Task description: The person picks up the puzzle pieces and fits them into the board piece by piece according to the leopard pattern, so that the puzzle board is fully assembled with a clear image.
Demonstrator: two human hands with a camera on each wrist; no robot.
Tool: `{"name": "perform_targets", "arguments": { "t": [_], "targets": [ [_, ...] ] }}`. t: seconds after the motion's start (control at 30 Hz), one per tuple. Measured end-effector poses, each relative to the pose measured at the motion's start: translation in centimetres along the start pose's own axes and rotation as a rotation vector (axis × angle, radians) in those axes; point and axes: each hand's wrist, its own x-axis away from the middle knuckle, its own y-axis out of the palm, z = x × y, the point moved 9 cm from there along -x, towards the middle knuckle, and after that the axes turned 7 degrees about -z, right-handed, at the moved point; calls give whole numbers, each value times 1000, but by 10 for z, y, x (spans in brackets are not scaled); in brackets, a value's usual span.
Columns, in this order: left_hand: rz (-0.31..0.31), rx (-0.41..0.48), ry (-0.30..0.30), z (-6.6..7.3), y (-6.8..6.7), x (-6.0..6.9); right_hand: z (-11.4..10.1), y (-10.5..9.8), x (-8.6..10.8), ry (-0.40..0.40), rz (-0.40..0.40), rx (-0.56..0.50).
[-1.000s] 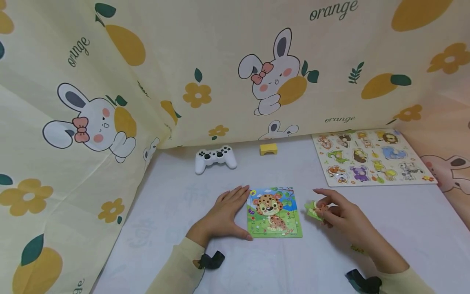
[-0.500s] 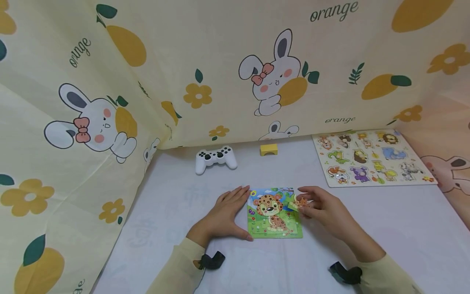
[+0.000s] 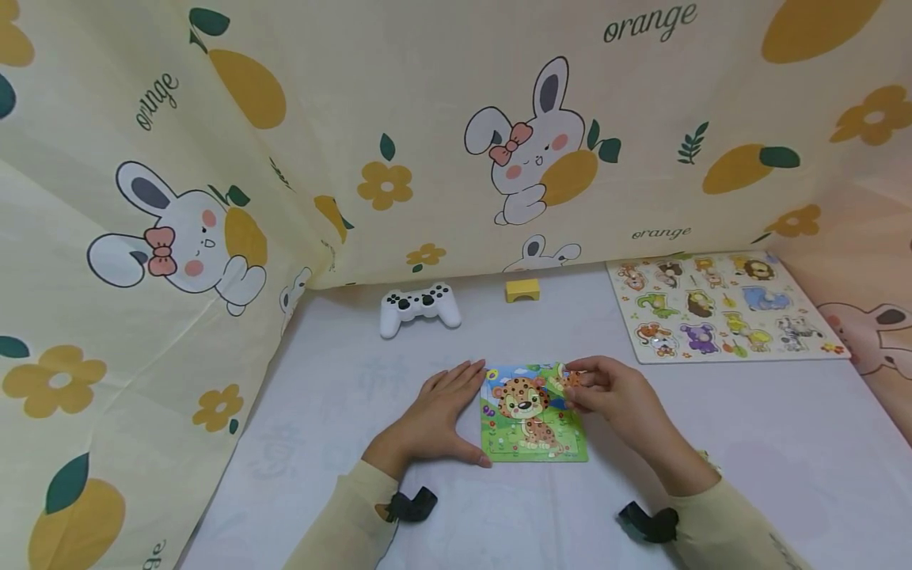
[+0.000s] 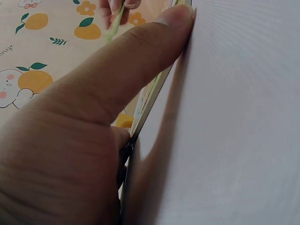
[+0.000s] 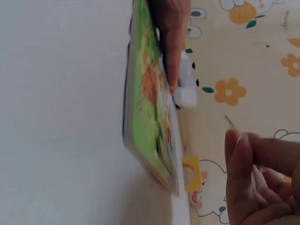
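Observation:
A small jigsaw board (image 3: 502, 445) with a spotted leopard cub picture lies on the white table in the head view. My left hand (image 3: 436, 416) rests along its left side, thumb at the near corner and fingers straight toward the far corner. With thumb and fingertips, my right hand (image 3: 616, 394) pinches a puzzle piece (image 3: 555, 375), green with orange spots, over the board's upper right part. In the right wrist view that piece (image 5: 229, 121) appears edge-on, raised off the board. The left wrist view shows the left thumb (image 4: 126, 65) along the board's edge.
A white game controller (image 3: 419, 309) and a yellow arched block (image 3: 522, 290) stand at the back by the printed curtain. Far right lies a larger animal puzzle board (image 3: 720, 309). A small greenish piece (image 3: 704, 455) shows beside the right wrist, mostly hidden.
My right hand has carried the pinched piece leftward from beside the board to over its upper right part, turning the piece on the way. The left hand stays put.

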Motion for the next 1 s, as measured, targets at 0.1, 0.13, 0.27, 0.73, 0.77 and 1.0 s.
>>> {"name": "perform_targets", "arguments": {
  "t": [0.1,0.13,0.27,0.73,0.77,1.0],
  "targets": [
    [-4,0,-1,0,1,0,0,2,-1,-9,-3,-20],
    [-4,0,0,0,1,0,0,4,-2,-12,-9,-26],
    [0,-3,2,0,1,-1,1,12,-2,-16,-58,-40],
    [3,-33,6,-1,0,0,5,47,5,-9,-207,-11],
    [2,-31,6,0,0,0,6,49,5,-1,-213,-8],
    [-8,-20,-1,0,1,0,8,59,9,28,-241,61]
  ]
}}
